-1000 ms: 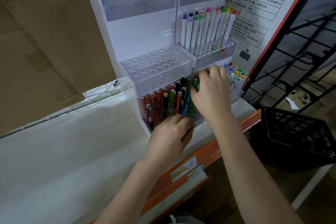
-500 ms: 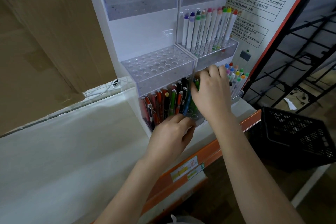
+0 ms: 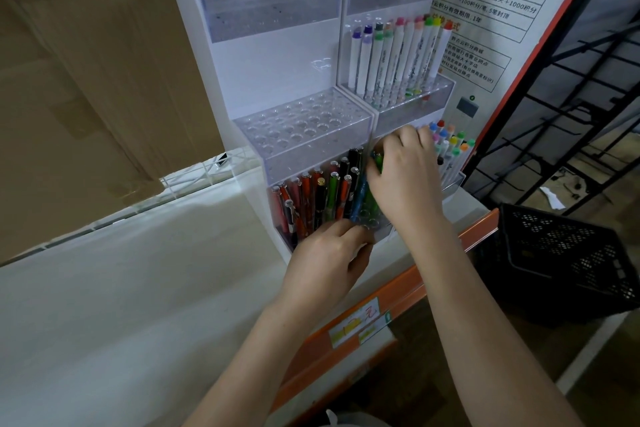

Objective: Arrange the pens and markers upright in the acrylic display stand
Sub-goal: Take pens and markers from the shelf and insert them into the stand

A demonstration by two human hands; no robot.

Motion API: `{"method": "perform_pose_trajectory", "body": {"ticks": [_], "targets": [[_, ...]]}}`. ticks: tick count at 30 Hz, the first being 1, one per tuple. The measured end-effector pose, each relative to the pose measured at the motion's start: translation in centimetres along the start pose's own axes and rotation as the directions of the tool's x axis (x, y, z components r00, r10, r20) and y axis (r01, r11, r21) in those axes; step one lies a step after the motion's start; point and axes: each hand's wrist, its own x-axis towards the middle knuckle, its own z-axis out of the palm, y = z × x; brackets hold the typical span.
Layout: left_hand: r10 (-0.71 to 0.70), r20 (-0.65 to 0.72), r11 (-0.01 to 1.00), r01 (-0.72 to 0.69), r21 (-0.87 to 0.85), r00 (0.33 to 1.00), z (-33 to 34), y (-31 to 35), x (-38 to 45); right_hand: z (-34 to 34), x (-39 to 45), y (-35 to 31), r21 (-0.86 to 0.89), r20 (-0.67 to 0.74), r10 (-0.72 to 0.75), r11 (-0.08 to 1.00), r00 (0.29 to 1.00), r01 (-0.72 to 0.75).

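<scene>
Green pen (image 3: pixel 377 163): sat at the right end of the bottom-left tier, leaning a little; the right hand (image 3: pixel 407 180) was on it.
Right fingers (image 3: pixel 393 144): curled over the pen's top, pinching it, with the thumb side hidden behind the hand.
Left hand (image 3: pixel 329 253): low at the front of that same tier, fingers curled in toward the clear front wall; whether it held a pen or only steadied the stand, I could not tell.
Pens (image 3: pixel 318 198): red, orange, black and green barrels packed in the lower left tier, several tilted rather than upright.
Markers (image 3: pixel 394 55): a neat upright row in the middle right tier; more coloured caps (image 3: pixel 450 142) showed just beyond the right hand in the lower right tier.
Acrylic display stand (image 3: pixel 273 55): stood on the white surface (image 3: pixel 138 288) near its orange front edge; the middle-left and top tiers held nothing.
Risk: the pens were crowded, so pushing the green one down could knock its neighbours further askew.
Risk: the stand sat close to the edge, so a hard shove might slide it toward the black crate (image 3: pixel 568 260) below.
</scene>
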Motion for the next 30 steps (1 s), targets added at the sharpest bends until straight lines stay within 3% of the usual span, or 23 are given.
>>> {"method": "perform_pose_trajectory", "body": {"ticks": [6,17,25,30], "targets": [[0.012,0.0,1.0,-0.012,0.0,1.0,0.0,-0.2,0.0,0.3,0.1,-0.3,-0.058,-0.005,0.006,0.998,1.0,-0.006],[0.008,-0.014,1.0,-0.009,-0.03,1.0,0.0,-0.2,0.2,-0.7,1.1,-0.3,-0.008,0.065,0.006,1.0,0.998,-0.005],[0.014,-0.018,0.999,-0.014,-0.05,1.0,0.1,-0.4,0.3,-0.9,1.4,-0.2,0.198,0.086,0.084,0.975,0.993,-0.099],[0.021,-0.019,0.998,-0.022,-0.054,1.0,0.1,-0.4,0.3,-1.4,0.9,-0.1,0.231,0.061,0.067,0.97,0.996,-0.08]]}}
